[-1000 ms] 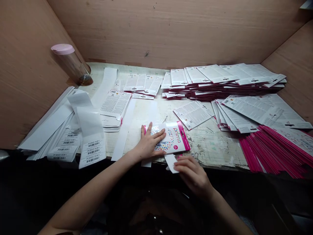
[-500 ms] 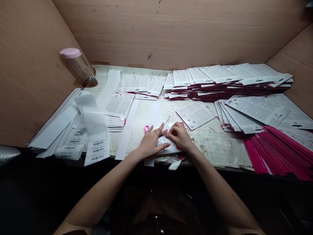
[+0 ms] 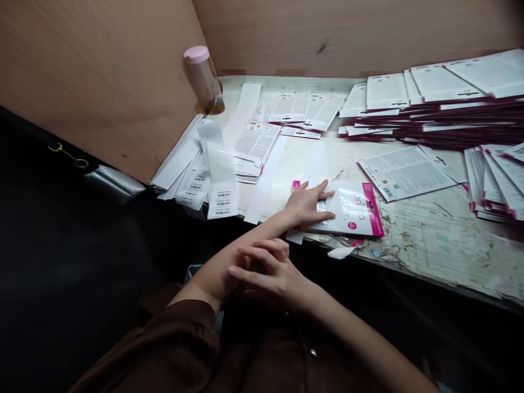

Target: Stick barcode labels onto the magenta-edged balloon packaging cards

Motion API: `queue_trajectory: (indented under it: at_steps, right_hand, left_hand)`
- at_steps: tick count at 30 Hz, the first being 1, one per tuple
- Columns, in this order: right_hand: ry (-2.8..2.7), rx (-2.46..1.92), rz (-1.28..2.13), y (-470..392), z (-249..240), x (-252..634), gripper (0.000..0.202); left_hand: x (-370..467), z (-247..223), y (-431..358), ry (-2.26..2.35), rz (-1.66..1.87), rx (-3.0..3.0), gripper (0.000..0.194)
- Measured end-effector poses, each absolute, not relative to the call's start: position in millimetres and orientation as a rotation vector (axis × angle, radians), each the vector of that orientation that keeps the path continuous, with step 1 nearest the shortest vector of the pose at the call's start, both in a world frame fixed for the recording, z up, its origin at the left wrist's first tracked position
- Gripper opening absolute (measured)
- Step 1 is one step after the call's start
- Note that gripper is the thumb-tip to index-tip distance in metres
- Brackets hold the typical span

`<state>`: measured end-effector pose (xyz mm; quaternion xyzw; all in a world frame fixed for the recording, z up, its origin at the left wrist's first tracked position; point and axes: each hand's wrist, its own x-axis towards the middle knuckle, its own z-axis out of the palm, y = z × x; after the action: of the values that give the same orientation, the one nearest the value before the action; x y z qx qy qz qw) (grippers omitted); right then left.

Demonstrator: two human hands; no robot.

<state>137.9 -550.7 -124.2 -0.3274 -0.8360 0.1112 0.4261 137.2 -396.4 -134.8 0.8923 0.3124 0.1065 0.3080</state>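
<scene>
A white and pink packet [image 3: 350, 210] lies flat at the table's front edge. My left hand [image 3: 308, 206] rests on its left part with fingers spread, covering some of its surface. Off the table, my right hand [image 3: 272, 270] hovers by my left forearm, its fingers apart and loosely curved, with nothing seen in it. A printed white packet [image 3: 405, 169] lies behind and to the right of the pink-ended one. Scraps of paper [image 3: 341, 252] hang at the edge below it.
Label strips [image 3: 223, 185] and paper strips droop over the front edge at left. Beyond them stand a stack of cards [image 3: 256, 144] and a pink-lidded bottle [image 3: 204, 82]. Packet piles [image 3: 442, 117] line the back right. Wooden panels [image 3: 262, 38] rise behind.
The view has swung, so the table's things sit further right. My right hand has left the packet and drawn back to my left forearm. The packet's pink right end is now uncovered.
</scene>
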Motion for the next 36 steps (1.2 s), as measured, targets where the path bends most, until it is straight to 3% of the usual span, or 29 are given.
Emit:
queue_trajectory:
  at_steps: [6,11,14,20,33,36]
  right_hand:
    - [-1.977,-0.741,0.163,-584.6,-157.6,114.4,0.015]
    - [-2.172,-0.704,0.551,-601.9,-138.1,152.8,0.0]
    - [-2.007,-0.969,0.757,-568.9,-113.3,216.0,0.007]
    - [-1.934,-1.57,0.583,-463.4,-111.2,325.0,0.013]
    - [-2.146,-1.811,0.541,-422.6,-134.5,332.1,0.012]
    - [-2.034,-1.857,0.519,-419.5,-138.4,330.6,0.039]
  left_hand:
    - [136.8,-134.7,-396.0,0.813,0.309,2.333,0.098]
    - [134.6,-134.2,-395.4,0.846,0.309,2.311,0.095]
    - [134.0,-137.6,-394.3,0.824,0.347,2.309,0.094]
    - [134.4,-143.2,-393.5,0.811,0.396,2.339,0.088]
    - [133.7,-144.6,-396.2,0.846,0.44,2.4,0.108]
    - [133.4,-146.0,-395.9,0.901,0.411,2.401,0.108]
